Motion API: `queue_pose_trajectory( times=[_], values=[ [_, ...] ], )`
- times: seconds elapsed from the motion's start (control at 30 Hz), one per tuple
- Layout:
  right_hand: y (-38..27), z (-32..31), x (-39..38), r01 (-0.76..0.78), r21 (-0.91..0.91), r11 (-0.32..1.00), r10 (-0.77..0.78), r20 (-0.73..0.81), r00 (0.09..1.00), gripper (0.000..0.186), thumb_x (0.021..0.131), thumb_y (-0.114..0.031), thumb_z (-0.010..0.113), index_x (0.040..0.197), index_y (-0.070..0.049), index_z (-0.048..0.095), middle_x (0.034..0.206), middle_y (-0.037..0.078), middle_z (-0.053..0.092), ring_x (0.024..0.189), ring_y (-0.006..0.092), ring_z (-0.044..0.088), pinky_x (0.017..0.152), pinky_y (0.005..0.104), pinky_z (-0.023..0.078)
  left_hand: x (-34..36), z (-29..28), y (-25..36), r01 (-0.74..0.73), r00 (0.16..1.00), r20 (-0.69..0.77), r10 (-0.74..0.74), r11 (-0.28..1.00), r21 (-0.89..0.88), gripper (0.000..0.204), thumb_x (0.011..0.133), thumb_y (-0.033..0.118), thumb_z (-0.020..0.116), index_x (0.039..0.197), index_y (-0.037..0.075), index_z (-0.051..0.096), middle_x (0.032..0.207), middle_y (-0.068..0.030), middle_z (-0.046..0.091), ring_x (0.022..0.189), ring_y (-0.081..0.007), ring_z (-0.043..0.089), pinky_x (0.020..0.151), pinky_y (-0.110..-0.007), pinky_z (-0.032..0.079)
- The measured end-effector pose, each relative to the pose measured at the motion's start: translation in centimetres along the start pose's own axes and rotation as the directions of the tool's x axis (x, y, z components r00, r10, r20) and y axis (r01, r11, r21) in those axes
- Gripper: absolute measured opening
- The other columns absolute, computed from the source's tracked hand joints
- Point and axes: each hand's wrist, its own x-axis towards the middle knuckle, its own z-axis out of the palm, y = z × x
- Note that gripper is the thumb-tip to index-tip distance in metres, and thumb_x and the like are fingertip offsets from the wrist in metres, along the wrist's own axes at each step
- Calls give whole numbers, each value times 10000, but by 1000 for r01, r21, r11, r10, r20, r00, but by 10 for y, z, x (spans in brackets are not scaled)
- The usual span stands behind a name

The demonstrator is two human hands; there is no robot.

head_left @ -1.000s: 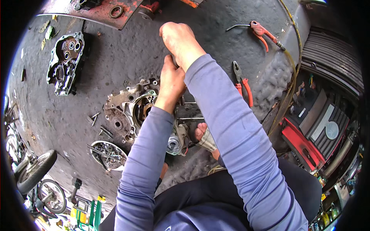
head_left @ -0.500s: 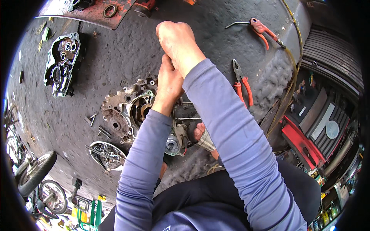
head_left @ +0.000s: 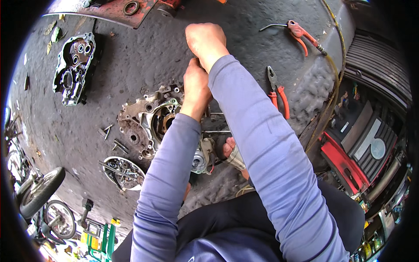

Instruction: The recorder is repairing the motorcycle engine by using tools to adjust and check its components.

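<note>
My right hand point(head_left: 206, 43) is closed in a fist beyond the engine case. Just below it in the picture, my left hand point(head_left: 196, 86) is also closed, its fingers turned away from view. The two hands touch or overlap at the right wrist. Whatever they grip is hidden. Under my left hand and forearm lies a dirty metal engine case point(head_left: 150, 124) with a round opening, partly covered by that arm. Two thin metal rods point(head_left: 217, 132) stick out from its right side, between my forearms.
At the left lies another engine case half point(head_left: 72, 72). A bowl of bolts and small parts point(head_left: 123, 172) stands near loose bolts point(head_left: 105, 131). Red-handled pliers point(head_left: 279, 94) and an air blow gun point(head_left: 301, 32) with a yellow hose lie right. A red-and-black toolbox point(head_left: 349, 170) is farther right.
The view has shifted slightly, moving the floor items a little to the right. Both hands stay closed and close together, with only a small shift to the right.
</note>
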Motion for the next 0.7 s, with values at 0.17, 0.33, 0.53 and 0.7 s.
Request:
queue_pose_trajectory(
  times=[0.17, 0.33, 0.53, 0.7],
  values=[
    [3, 3, 11, -16, -8, 1000, 16, 48, 999, 322, 768, -168, 613, 944, 74, 730, 1109, 280, 697, 1101, 388, 671, 950, 384, 529, 15, -2, -1, -31, 998, 60, 33, 999, -40, 503, 814, 336, 758, 1092, -64, 632, 1100, -293, 688, 1098, -406, 660, 908, -445, 517],
    [0, -1, 10, -131, 43, 990, 127, 90, 988, 337, 764, -185, 644, 942, 90, 722, 1093, 281, 703, 1097, 367, 681, 954, 369, 528, 13, 4, 7, 28, 998, -50, -24, 997, 79, 444, 835, 297, 739, 1069, -69, 650, 1084, -276, 702, 1078, -396, 673, 885, -438, 521],
    [-3, 3, 12, -100, 155, 983, 101, -1, 995, 360, 803, -191, 668, 1044, 73, 710, 1155, 269, 690, 1105, 364, 680, 967, 377, 532, 10, 8, 5, 56, 998, -30, -62, 987, -153, 427, 888, 284, 678, 1140, -60, 653, 1106, -256, 708, 1066, -352, 685, 871, -434, 519],
    [-7, 4, 12, -128, 13, 992, 128, -4, 992, 378, 817, -194, 672, 1087, 68, 700, 1207, 272, 668, 1130, 372, 668, 979, 383, 531, 14, 8, -5, 71, 996, -52, -78, 989, -127, 406, 899, 281, 661, 1123, -58, 661, 1114, -255, 707, 1065, -338, 687, 867, -432, 516]
  ],
)
